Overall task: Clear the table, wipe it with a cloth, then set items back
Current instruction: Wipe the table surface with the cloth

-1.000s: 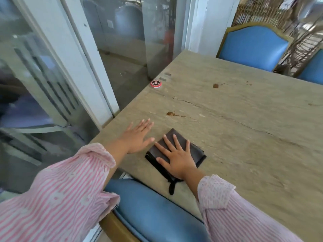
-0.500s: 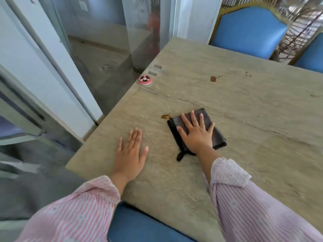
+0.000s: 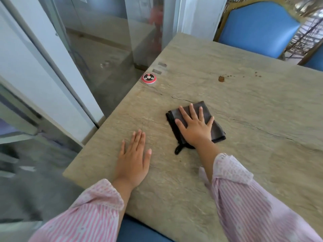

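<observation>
A folded dark cloth (image 3: 217, 131) with a small loop at its near end lies on the beige stone table (image 3: 244, 105). My right hand (image 3: 194, 130) presses flat on top of it, fingers spread, and hides most of it. Left of the cloth and nearer to me, my left hand (image 3: 133, 159) rests flat on the bare tabletop, holding nothing. A brown stain (image 3: 221, 78) and a few small brown specks (image 3: 257, 74) mark the table farther away.
A round red call button (image 3: 148, 78) sits at the table's left edge, next to a glass wall (image 3: 104, 49). A blue chair (image 3: 258, 28) stands at the far side. Another blue seat (image 3: 139, 231) is below the near edge.
My right hand has pushed the cloth away from the near edge toward the middle. The small brown spot seen beside the cloth no longer shows. My left hand has stayed flat on the table.
</observation>
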The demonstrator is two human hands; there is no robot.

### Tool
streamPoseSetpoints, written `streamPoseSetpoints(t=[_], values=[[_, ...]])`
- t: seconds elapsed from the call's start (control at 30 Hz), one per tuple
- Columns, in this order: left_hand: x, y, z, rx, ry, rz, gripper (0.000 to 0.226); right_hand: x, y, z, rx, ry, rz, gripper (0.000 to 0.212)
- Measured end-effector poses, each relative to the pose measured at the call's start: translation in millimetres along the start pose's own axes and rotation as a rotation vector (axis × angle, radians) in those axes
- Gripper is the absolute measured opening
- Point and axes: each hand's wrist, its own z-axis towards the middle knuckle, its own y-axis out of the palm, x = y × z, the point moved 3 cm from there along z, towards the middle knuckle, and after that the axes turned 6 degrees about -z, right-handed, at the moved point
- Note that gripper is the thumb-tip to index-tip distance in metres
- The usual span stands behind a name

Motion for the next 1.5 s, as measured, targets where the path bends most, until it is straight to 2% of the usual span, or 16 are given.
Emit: streamPoseSetpoints(t=[0.1, 0.2, 0.27, 0.37, 0.5, 0.63, 0.73, 0.8, 0.87, 0.93, 1.0, 1.13, 1.2, 1.27, 1.4, 1.5], values=[[1.0, 0.1, -1.4, 0.017, 0.003, -0.024, 0.069, -35.6, 3.1, -3.9, 0.011, -0.097, -0.013, 0.057], [2.4, -2.1, -1.2, 0.011, 0.005, -0.031, 0.073, -29.1, 13.3, -46.5, 0.048, -0.221, -0.025, 0.056], [2.1, -2.7, -1.0, 0.002, 0.005, -0.031, 0.072, -7.4, 11.8, -60.0, 0.054, -0.201, -0.025, 0.055], [1.1, -1.2, 0.7, 0.002, 0.01, -0.034, 0.067, 12.3, 0.9, -23.8, 0.021, -0.076, -0.001, 0.055], [-4.8, -7.4, 5.7, -0.089, 0.13, -0.143, 0.069, -32.9, -2.5, 32.0, 0.001, 0.006, -0.01, 0.057], [-43.7, -38.6, -6.4, -0.034, 0.08, -0.183, 0.067, -89.2, 3.9, 5.2, -0.009, -0.24, -0.048, 0.056], [-79.7, -46.8, -33.0, 0.03, -0.028, -0.137, 0.08, -81.7, 14.1, -45.7, -0.008, -0.429, -0.07, 0.055], [-92.1, -45.1, -43.4, 0.1, -0.036, -0.113, 0.081, -60.7, 11.7, -49.3, 0.014, -0.369, -0.062, 0.056], [-96.2, -44.1, -45.0, 0.15, -0.014, -0.109, 0.072, -50.2, 4.7, -17.9, 0.023, -0.22, -0.039, 0.056], [-97.1, -43.9, -43.6, 0.163, 0.007, -0.113, 0.063, -64.2, -2.0, 21.9, 0.013, -0.125, -0.051, 0.056], [-97.2, -44.0, -43.3, 0.181, 0.019, -0.109, 0.059, -95.9, -1.6, 47.4, 0.011, -0.116, -0.074, 0.056], [-96.9, -42.9, -44.0, 0.177, 0.006, -0.118, 0.06, -157.2, 15.1, 14.6, 0.001, -0.348, -0.078, 0.056], [-97.3, -42.3, -44.8, 0.175, -0.005, -0.13, 0.061, -161.4, 24.1, -33.9, 0.02, -0.504, -0.07, 0.055], [-97.3, -41.7, -44.6, 0.175, -0.003, -0.145, 0.062, -141.8, 28.9, -71.5, 0.024, -0.561, -0.063, 0.056], [-96.5, -42.5, -43.0, 0.194, 0.024, -0.161, 0.061, -102.1, 18.4, -46.7, -0.007, -0.394, -0.069, 0.055], [-97.0, -44.1, -44.3, 0.196, 0.02, -0.2, 0.06, -135.4, 15.6, -10.2, -0.019, -0.326, -0.078, 0.054]])
